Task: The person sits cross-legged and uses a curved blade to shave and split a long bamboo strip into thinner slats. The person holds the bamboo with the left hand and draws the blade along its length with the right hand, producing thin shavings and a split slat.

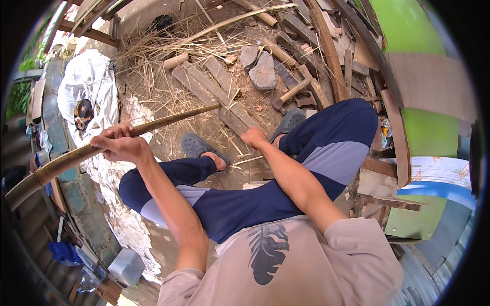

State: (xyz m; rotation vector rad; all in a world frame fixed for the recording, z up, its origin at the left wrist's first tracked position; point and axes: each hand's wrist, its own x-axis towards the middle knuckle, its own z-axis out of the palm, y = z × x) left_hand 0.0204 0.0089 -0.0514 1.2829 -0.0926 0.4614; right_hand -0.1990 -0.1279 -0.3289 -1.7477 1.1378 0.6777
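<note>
My left hand [120,144] is closed around a long bamboo pole [171,120]. The pole slants from the far left rim up to a narrow tip above the planks on the ground. My right hand [253,136] is low between my feet, its fingers curled at the near end of a wooden plank [217,94]; its palm is hidden. Just beyond it lies a wooden-handled tool [296,90] with a dark head, like a hammer or hatchet. A handsaw [304,99] lies beside that, partly covered. Grey stone blocks [263,71] sit past the planks.
Dry straw and split strips [148,56] litter the ground ahead. Scrap timber [326,46] is heaped at the right, against green panels [429,132]. A black-and-orange cat [83,113] lies on a white sheet [94,76] at the left. A clear plastic box [126,266] stands lower left.
</note>
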